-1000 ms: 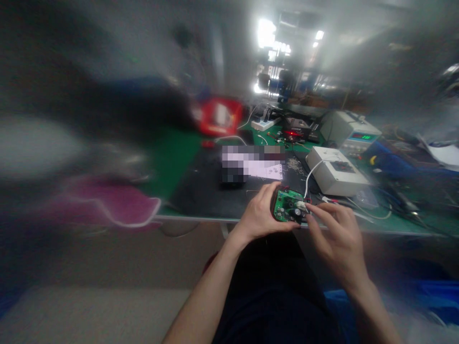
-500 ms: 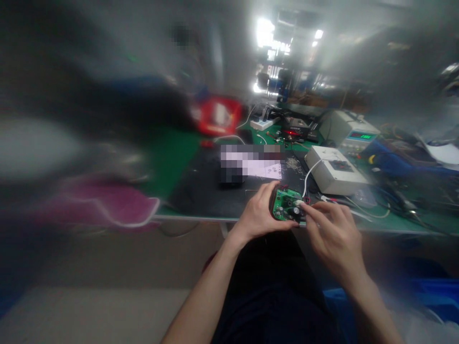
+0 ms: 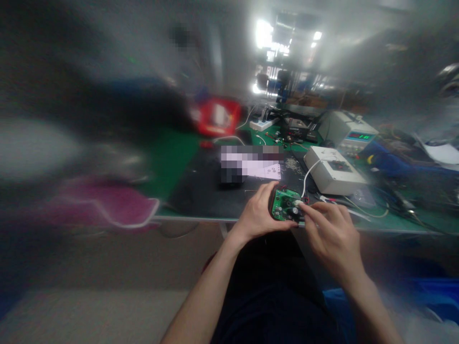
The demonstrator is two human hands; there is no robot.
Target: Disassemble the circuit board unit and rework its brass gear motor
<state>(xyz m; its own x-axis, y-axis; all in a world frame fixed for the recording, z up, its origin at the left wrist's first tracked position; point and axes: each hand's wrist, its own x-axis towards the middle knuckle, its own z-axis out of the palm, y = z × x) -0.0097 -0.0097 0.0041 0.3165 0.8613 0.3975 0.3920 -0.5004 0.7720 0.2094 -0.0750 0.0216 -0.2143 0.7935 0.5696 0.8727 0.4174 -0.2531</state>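
Observation:
A green circuit board [image 3: 278,206] in a dark housing, with round capacitors and other parts on it, is held over the table's front edge. My left hand [image 3: 258,212] is closed around its left side, the thumb along the near edge and the fingers at the far edge. At the board's right side my right hand [image 3: 333,231] pinches a small white connector [image 3: 298,204] between thumb and forefinger, against the board. A white cable [image 3: 306,181] comes down close to that connector; its end is hidden.
Behind the board lie a black mat [image 3: 204,191], printed paper [image 3: 263,169] and a heap of small metal pins [image 3: 294,165]. A white box [image 3: 332,174] and a bench power supply [image 3: 349,131] stand to the right. A red container [image 3: 219,117] is further back.
Both hands and the board stay nearly where they were. A red light on the black device at the back is no longer lit, and the power supply's display looks different.

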